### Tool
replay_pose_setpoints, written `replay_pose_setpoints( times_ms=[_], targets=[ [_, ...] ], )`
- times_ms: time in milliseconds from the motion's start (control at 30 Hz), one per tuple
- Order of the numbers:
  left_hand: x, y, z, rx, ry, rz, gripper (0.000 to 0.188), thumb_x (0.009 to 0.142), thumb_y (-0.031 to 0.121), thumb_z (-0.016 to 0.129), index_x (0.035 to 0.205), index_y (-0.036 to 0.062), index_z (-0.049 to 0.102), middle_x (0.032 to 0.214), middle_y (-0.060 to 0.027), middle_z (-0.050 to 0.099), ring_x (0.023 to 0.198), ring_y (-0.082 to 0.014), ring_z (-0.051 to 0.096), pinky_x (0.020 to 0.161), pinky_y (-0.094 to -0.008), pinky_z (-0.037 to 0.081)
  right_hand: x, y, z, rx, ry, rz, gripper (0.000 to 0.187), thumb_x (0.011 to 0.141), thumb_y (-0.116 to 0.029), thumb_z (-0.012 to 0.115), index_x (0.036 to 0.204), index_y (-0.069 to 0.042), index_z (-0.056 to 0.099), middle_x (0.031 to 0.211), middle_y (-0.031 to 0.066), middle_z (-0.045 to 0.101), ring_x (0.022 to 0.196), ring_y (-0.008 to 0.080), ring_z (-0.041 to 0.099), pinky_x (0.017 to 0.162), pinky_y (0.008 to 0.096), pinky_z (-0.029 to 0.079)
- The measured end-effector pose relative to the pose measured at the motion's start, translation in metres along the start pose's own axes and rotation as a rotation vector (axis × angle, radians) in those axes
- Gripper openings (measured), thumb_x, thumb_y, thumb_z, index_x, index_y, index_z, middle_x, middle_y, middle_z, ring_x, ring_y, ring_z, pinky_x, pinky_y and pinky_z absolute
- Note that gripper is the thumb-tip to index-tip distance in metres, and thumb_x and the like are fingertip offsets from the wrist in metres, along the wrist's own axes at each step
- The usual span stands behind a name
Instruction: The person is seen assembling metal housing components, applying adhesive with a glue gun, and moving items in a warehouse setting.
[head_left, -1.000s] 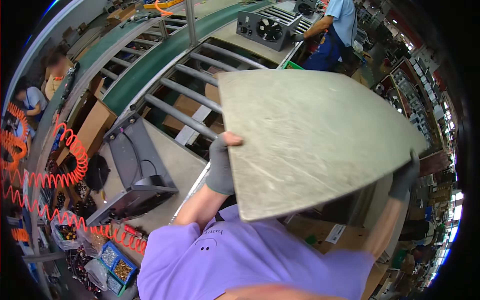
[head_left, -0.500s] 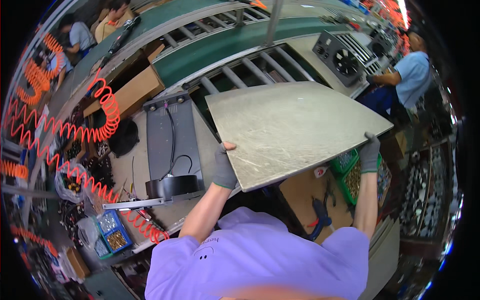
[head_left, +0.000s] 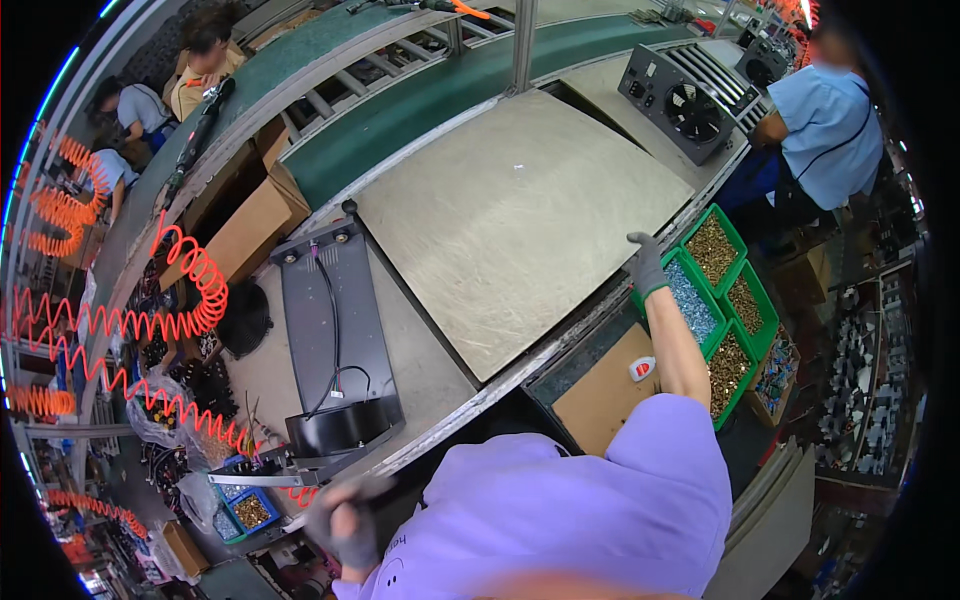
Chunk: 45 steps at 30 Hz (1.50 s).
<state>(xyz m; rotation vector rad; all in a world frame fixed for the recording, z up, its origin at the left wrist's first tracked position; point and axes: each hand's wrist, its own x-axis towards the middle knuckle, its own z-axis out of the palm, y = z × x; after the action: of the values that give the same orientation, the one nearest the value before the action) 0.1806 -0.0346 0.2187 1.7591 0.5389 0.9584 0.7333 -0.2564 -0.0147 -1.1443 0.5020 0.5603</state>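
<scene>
A flat, scratched metal board [head_left: 520, 220] lies over the roller line in front of me. My right hand [head_left: 648, 265], in a grey glove with bare fingertips, is at the board's near right edge with its fingers stretched out. My left hand [head_left: 345, 528], gloved alike, is off the board at the lower left, below the bench edge; motion smears its fingers. Left of the board lies a dark grey panel [head_left: 330, 300] with a black cable [head_left: 333, 330] along it. A black round housing [head_left: 345, 428] sits at its near end, beside a metal bar [head_left: 262, 480].
Green bins [head_left: 722, 310] of small fasteners stand at my right. Blue bins [head_left: 250, 510] are at lower left. Coiled orange air hoses [head_left: 205, 265] hang on the left. A dark unit with a fan [head_left: 680, 105] stands at far right near a co-worker in blue [head_left: 825, 130].
The board, held up in both hands before, now lies flat on the line. My left hand has let go and moved down to the lower left. My right hand has moved left.
</scene>
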Motion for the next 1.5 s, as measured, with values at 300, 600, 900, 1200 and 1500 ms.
replay_pose_setpoints(
  times_ms=[300, 600, 900, 1200, 1500],
  targets=[
    [0.055, -0.01, -0.127, 1.196, 0.041, 0.442, 0.058, 0.091, 0.054, 0.042, 0.115, 0.0033, 0.056, 0.114, -0.0147, 0.059, 0.114, -0.0322, 0.051, 0.101, -0.0492, 0.036, -0.032, 0.141, 0.048, -1.789, -0.352, -0.595, 0.079, 0.078, -0.045, 0.056, 0.14, -0.001, 0.035, 0.146, 0.0228, 0.031, 0.135, 0.0333, 0.031, 0.108, 0.0385, 0.032],
    [0.038, -0.034, -0.176, 1.352, -0.249, 0.303, 0.075, 0.069, 0.064, 0.058, 0.117, 0.0059, 0.052, 0.111, -0.0128, 0.057, 0.108, -0.0335, 0.054, 0.103, -0.051, 0.035, -0.082, 0.184, 0.093, -2.364, -0.408, -0.442, 0.083, 0.078, -0.05, 0.055, 0.142, -0.002, 0.031, 0.151, 0.0196, 0.021, 0.138, 0.0378, 0.023, 0.106, 0.046, 0.033],
    [0.045, -0.056, -0.201, 1.293, -0.209, 0.353, 0.062, 0.071, 0.062, 0.061, 0.098, 0.0067, 0.057, 0.085, -0.01, 0.052, 0.083, -0.0296, 0.053, 0.08, -0.0448, 0.041, -0.09, 0.198, 0.093, -2.37, -0.379, -0.469, 0.087, 0.075, -0.048, 0.057, 0.143, -0.001, 0.029, 0.152, 0.0189, 0.021, 0.138, 0.0379, 0.024, 0.105, 0.0454, 0.035],
    [0.056, -0.064, -0.15, 1.187, -0.13, 0.431, 0.065, 0.069, 0.062, 0.066, 0.091, 0.0049, 0.045, 0.085, -0.0143, 0.045, 0.079, -0.0339, 0.046, 0.078, -0.0484, 0.034, -0.089, 0.201, 0.09, -2.36, -0.376, -0.48, 0.091, 0.074, -0.049, 0.057, 0.143, 0.001, 0.026, 0.151, 0.0215, 0.019, 0.138, 0.0405, 0.022, 0.105, 0.046, 0.035],
    [0.13, -0.081, -0.058, 1.05, -0.178, 0.556, 0.052, 0.071, 0.059, 0.063, 0.085, 0.0089, 0.055, 0.077, -0.0061, 0.051, 0.074, -0.0258, 0.049, 0.08, -0.0435, 0.031, -0.105, 0.202, 0.083, -2.305, -0.456, -0.515, 0.089, 0.075, -0.047, 0.058, 0.144, 0.0, 0.025, 0.152, 0.0212, 0.018, 0.14, 0.0404, 0.017, 0.108, 0.0508, 0.027]
  ],
)
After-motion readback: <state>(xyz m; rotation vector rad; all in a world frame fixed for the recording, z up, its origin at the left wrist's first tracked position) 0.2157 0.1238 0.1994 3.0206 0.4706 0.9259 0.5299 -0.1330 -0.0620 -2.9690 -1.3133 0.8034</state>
